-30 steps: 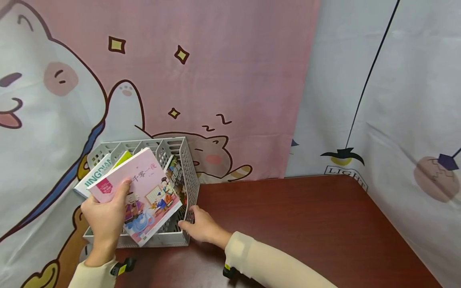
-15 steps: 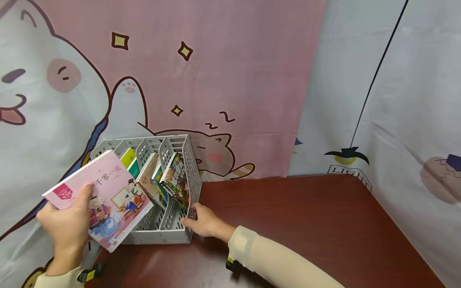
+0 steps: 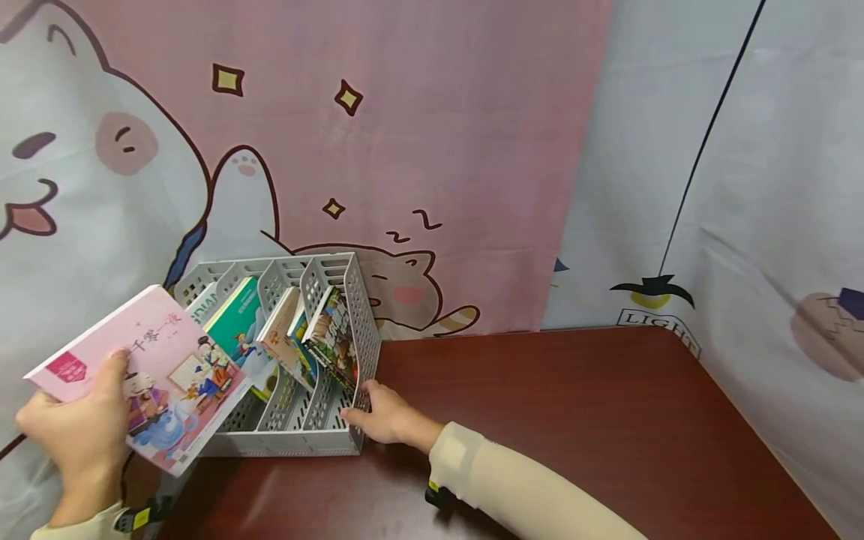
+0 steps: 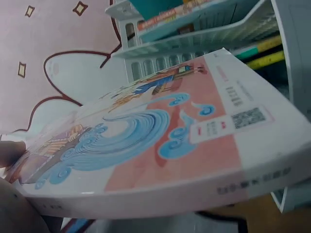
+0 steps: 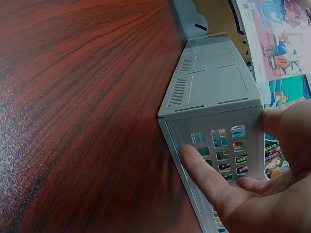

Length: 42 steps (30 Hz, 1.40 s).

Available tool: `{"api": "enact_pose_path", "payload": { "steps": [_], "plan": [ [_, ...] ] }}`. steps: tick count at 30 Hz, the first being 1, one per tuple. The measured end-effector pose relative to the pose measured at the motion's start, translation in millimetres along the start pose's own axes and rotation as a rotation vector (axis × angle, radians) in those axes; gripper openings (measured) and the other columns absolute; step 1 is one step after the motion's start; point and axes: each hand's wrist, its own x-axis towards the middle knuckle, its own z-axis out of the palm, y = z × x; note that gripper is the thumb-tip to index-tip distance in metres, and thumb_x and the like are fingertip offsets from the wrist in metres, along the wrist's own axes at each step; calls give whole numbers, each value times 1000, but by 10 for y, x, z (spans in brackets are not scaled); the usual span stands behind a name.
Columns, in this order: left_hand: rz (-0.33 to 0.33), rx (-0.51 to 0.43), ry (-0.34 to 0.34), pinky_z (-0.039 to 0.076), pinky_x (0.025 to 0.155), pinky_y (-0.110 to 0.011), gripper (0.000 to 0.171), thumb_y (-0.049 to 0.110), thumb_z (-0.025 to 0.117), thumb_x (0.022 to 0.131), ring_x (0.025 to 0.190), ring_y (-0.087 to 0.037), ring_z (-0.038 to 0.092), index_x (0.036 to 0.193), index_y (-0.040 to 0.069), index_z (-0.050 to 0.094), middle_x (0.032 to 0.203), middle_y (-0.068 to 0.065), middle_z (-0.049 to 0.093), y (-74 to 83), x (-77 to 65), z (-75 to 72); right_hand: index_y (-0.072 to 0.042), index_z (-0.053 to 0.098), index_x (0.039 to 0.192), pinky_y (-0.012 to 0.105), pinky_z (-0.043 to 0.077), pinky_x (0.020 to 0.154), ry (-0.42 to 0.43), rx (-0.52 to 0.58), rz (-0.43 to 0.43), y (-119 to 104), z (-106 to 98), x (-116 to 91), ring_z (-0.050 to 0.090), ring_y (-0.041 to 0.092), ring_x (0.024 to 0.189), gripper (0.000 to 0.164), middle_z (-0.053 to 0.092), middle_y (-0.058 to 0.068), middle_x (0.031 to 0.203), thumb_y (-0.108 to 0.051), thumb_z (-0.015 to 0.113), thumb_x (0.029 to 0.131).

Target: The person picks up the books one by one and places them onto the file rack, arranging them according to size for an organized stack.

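Note:
At the lower left of the head view my left hand (image 3: 81,427) grips a pink picture-covered book (image 3: 182,367), its thumb across the cover and the fingers behind hidden. The book is tilted, in front of the left part of a grey divided desk organizer (image 3: 283,444). Its printed cover (image 4: 141,131) fills much of the left wrist view. My right hand (image 3: 388,416) holds the organizer's right front corner. In the right wrist view, the thumb hooks over the edge of the perforated side wall (image 5: 214,141) and a finger lies along its outside.
Several books lean in the organizer's compartments: a green one (image 3: 236,319), a beige one (image 3: 278,330), and one with a dark, busy cover (image 3: 335,337) at the right. The reddish-brown table (image 3: 540,420) extends right. A pink cartoon backdrop (image 3: 459,150) hangs behind.
My left hand has carried the pink book leftward and slightly down, away from the organizer, uncovering the green and other books. The right hand keeps its hold on the corner.

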Motion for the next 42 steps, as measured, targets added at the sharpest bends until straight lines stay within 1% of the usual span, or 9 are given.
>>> {"api": "enact_pose_path", "payload": {
  "steps": [5,10,16,20,27,32,35,39,42],
  "plan": [
    [11,6,19,51,62,-2,24,18,92,89,68,15,68,112,17,85,83,33,74,37,71,-72,-5,53,154,49,55,113,19,3,-12,-1,-4,12,65,33,136,68,68,16,144,-49,70,106],
    [25,19,20,51,66,-1,26,21,90,91,72,15,68,116,17,85,87,33,75,11,138,-55,-6,54,153,48,55,114,30,-5,-20,5,-10,20,66,33,136,67,69,16,143,-50,70,105],
    [61,15,21,49,61,-2,20,21,90,91,66,17,66,109,14,87,81,35,73,-67,153,83,-6,53,155,48,55,115,14,-2,-4,8,31,5,65,32,138,69,68,15,146,-52,69,106],
    [57,-11,-8,49,59,-3,18,21,88,92,66,16,67,107,12,87,80,34,73,-76,163,254,-5,54,154,47,55,114,15,-5,-11,25,49,-2,66,31,135,69,69,15,143,-51,70,105],
    [-17,-12,-92,47,56,-7,11,28,87,94,64,11,64,99,19,83,77,32,72,-164,273,551,-5,53,154,47,55,115,17,-1,-15,6,19,-9,66,32,136,69,68,16,144,-50,70,105],
    [-126,-122,-164,51,63,-8,14,27,86,97,70,5,68,107,18,84,82,25,77,-352,351,703,-4,54,153,46,55,114,21,-5,-18,-5,10,-12,66,33,135,70,68,17,143,-51,71,104],
    [-205,-171,-214,51,63,-9,11,29,83,99,71,2,67,105,20,81,83,20,77,-450,385,764,-5,55,152,46,55,113,28,-7,-15,-12,13,-14,67,32,133,68,69,17,142,-50,71,104],
    [-239,-89,-325,49,59,-12,12,37,76,104,68,0,62,104,24,77,80,19,73,-537,391,802,-5,55,152,45,55,113,36,-8,-8,-31,15,-16,67,32,133,67,68,16,142,-49,72,104],
    [-193,32,-411,48,58,-12,14,41,70,107,67,2,59,102,29,74,75,22,67,-604,392,792,-5,55,152,45,55,113,35,-3,-5,-50,17,-25,67,32,133,66,68,17,142,-47,72,104]
  ]
}}
